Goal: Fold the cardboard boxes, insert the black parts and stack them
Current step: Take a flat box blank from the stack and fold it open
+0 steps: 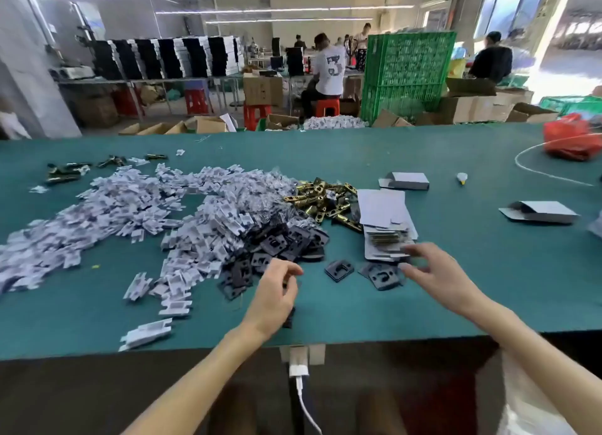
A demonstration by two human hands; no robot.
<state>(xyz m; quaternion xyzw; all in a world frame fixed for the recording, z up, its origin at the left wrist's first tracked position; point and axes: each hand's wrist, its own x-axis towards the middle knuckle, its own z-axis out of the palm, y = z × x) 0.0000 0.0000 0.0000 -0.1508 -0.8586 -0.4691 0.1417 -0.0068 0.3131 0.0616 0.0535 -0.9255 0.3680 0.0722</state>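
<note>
A heap of black parts (286, 242) lies mid-table beside a wide spread of white flat box blanks (136, 213). Two loose black parts (339, 270) (384, 276) lie in front of the heap. My left hand (277, 293) hovers near the heap's front with curled fingers, and a black part shows between the fingers and under the palm. My right hand (436, 271), blurred, reaches with spread fingers over the near end of a stack of flat grey cards (382, 218). Two folded boxes (407, 180) (544, 211) lie at the right.
Brass hinges (322, 197) are piled behind the black parts. At the far right lie a small glue bottle (462, 177), a red bag (570, 138) and a white cord (534, 171). The green table's front edge (391, 335) runs below my hands. People work in the background.
</note>
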